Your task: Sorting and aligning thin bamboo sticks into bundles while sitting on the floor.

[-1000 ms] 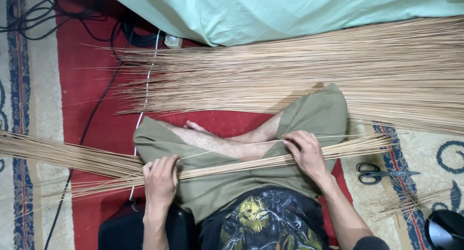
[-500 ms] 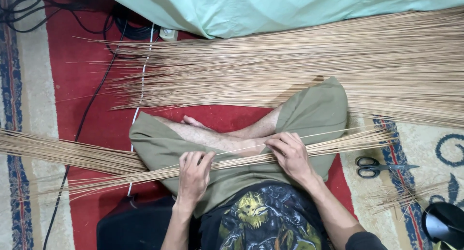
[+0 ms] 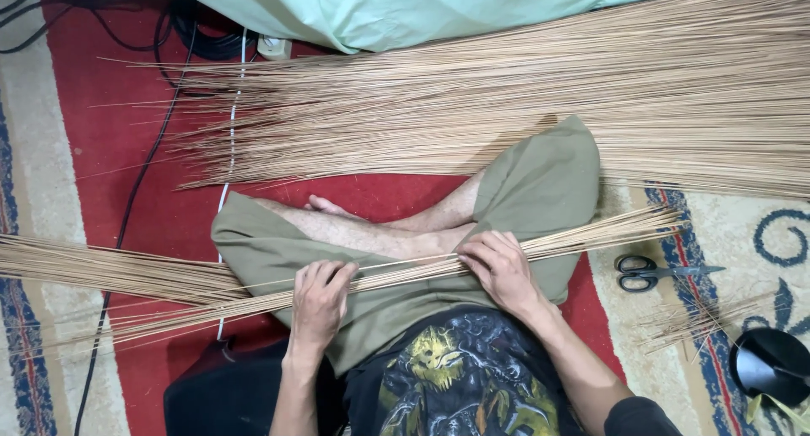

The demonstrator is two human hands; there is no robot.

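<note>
I sit cross-legged in olive shorts and look down at my lap. A thin bundle of long pale sticks [image 3: 405,272] lies across my legs, running from lower left to upper right. My left hand [image 3: 319,299] lies on the bundle over my left thigh, fingers curled onto the sticks. My right hand [image 3: 499,267] grips the same bundle near my right knee. A much larger heap of the same sticks [image 3: 540,107] is spread on the rug beyond my knees.
A second loose bundle of sticks [image 3: 110,269] lies at my left. Black-handled scissors [image 3: 648,273] and a few short sticks [image 3: 700,316] lie at my right, next to a black round object [image 3: 769,364]. Cables [image 3: 143,174] and a green cloth [image 3: 439,10] are farther off.
My left hand has slid rightwards along the bundle, closer to my right hand. My right hand has stayed near my knee.
</note>
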